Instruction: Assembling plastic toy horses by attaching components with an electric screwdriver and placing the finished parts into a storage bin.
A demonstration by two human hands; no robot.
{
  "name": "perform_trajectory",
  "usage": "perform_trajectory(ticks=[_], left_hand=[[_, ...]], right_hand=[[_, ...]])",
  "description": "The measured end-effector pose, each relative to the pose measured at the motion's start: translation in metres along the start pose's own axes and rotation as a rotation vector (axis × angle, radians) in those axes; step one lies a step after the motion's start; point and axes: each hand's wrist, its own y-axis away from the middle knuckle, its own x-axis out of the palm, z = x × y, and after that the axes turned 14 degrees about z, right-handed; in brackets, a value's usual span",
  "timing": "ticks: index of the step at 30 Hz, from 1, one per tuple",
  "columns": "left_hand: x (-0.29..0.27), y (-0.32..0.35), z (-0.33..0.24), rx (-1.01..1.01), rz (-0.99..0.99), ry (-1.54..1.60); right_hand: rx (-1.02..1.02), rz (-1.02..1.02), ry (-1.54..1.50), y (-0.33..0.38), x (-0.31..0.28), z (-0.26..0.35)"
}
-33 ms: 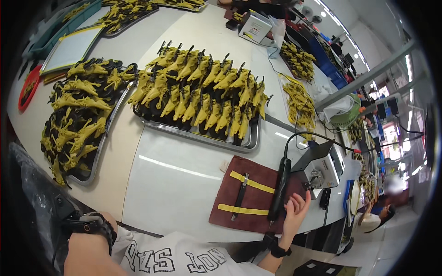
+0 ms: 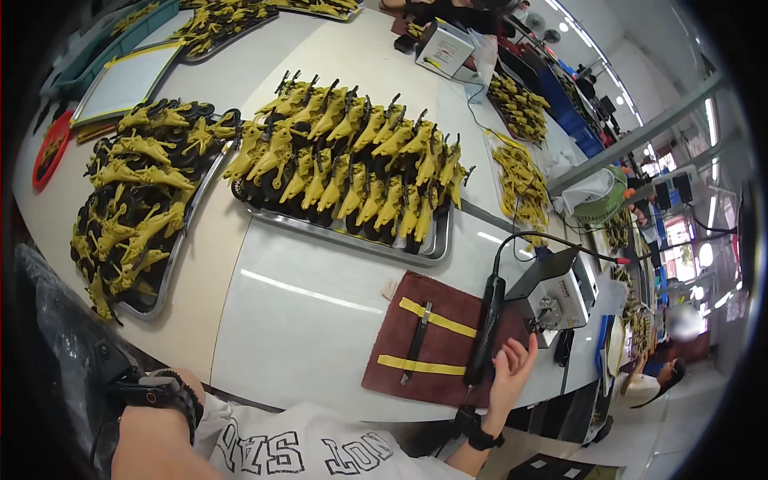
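My right hand point(image 2: 514, 370) is raised over the right end of a maroon mat point(image 2: 444, 332). Its fingers are apart with nothing in them, the tips close to the front of a grey screw feeder point(image 2: 552, 300). Just left of that hand, a black electric screwdriver point(image 2: 486, 332) points downward, its cable looping up. A slim black-and-silver tool point(image 2: 417, 342) lies across two yellow strips on the mat. My left hand point(image 2: 190, 384) shows only in part past a black wristwatch at the lower left; its fingers are hidden.
A metal tray point(image 2: 352, 238) beyond the mat bears rows of yellow-and-black toy motorcycles. Another tray point(image 2: 170, 280) at left holds more, piled. A red basket point(image 2: 53, 164), a white-faced frame point(image 2: 124, 84) and a clear tray of yellow parts point(image 2: 520, 180) stand around. Co-workers sit farther off.
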Motion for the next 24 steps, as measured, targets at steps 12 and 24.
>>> perform_trajectory(ticks=[12,24], left_hand=[[0.022,-0.003,-0.006,-0.017,-0.16,0.118],[0.097,0.038,-0.048,0.013,-0.557,0.059]], right_hand=[[-0.204,-0.034,0.338,0.014,-0.056,0.037],[-0.763,0.917,0.603,-0.073,0.088,0.179]])
